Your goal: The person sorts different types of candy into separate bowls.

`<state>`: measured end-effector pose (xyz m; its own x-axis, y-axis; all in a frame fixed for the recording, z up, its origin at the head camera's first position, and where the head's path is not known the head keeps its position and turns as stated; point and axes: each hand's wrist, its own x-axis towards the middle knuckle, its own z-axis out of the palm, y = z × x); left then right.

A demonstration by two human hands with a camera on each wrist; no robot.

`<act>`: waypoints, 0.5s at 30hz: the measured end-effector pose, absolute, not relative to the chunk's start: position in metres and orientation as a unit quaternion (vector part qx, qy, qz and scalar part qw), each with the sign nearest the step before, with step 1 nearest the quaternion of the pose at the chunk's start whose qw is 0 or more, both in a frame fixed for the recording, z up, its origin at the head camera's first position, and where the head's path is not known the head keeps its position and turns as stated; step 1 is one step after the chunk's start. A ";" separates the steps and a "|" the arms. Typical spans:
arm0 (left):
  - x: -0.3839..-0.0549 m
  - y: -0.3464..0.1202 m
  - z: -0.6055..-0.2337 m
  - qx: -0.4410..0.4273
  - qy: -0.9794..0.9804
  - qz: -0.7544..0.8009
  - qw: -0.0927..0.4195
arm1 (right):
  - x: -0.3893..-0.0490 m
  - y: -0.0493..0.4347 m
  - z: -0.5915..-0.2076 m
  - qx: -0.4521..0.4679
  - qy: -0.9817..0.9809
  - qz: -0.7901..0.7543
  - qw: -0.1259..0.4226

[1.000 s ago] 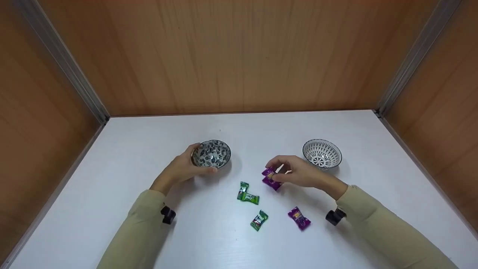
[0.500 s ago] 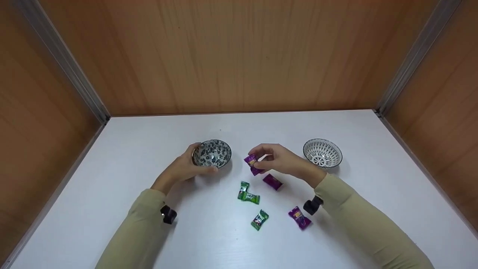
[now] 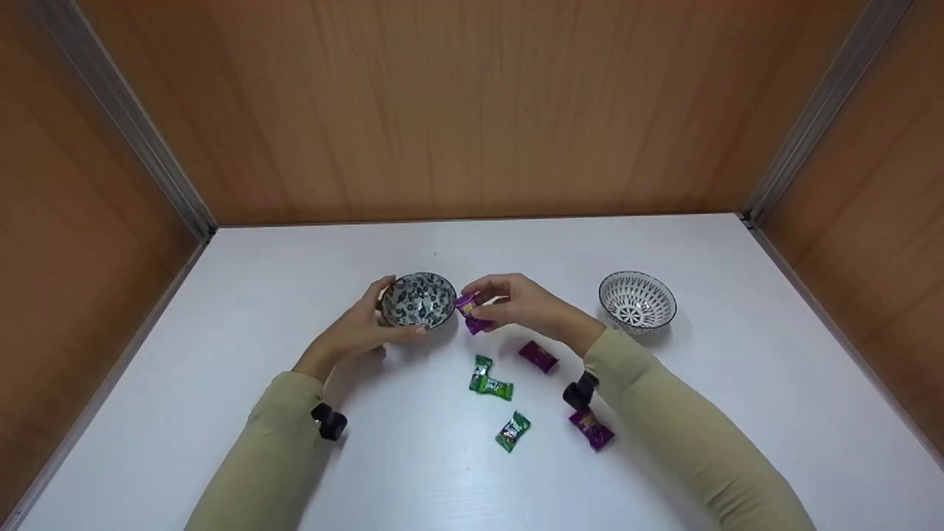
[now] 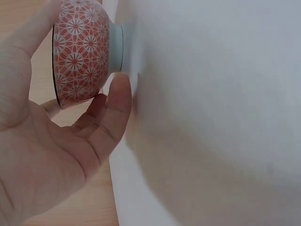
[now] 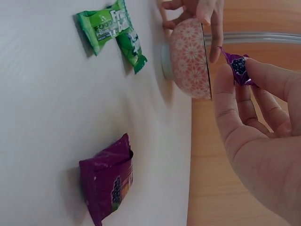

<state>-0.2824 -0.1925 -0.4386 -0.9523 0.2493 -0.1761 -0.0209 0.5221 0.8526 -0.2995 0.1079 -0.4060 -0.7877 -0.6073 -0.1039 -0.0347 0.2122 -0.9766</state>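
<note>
At mid-frame in the head view, the left hand [image 3: 358, 326] gripped the patterned bowl [image 3: 419, 301] between spread thumb and fingers; the right hand [image 3: 527, 304] pinched a purple sweet [image 3: 466, 304] just beside its right edge. A low approach could have snagged that sweet on the rim, the nearest obstacle. Green sweets [image 3: 512, 431] lay lower centre, a second bowl [image 3: 637, 304] centre-right.

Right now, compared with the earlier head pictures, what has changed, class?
The right fingers carried a purple candy left towards the flowered bowl, leaving another purple candy in plain view. The left fingers still hold that bowl; the green candies and other bowl stayed put.
</note>
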 end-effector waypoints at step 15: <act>-0.278 -0.197 -0.444 0.082 0.821 0.555 0.109 | -0.307 0.054 -0.403 -0.145 0.751 -0.604 0.223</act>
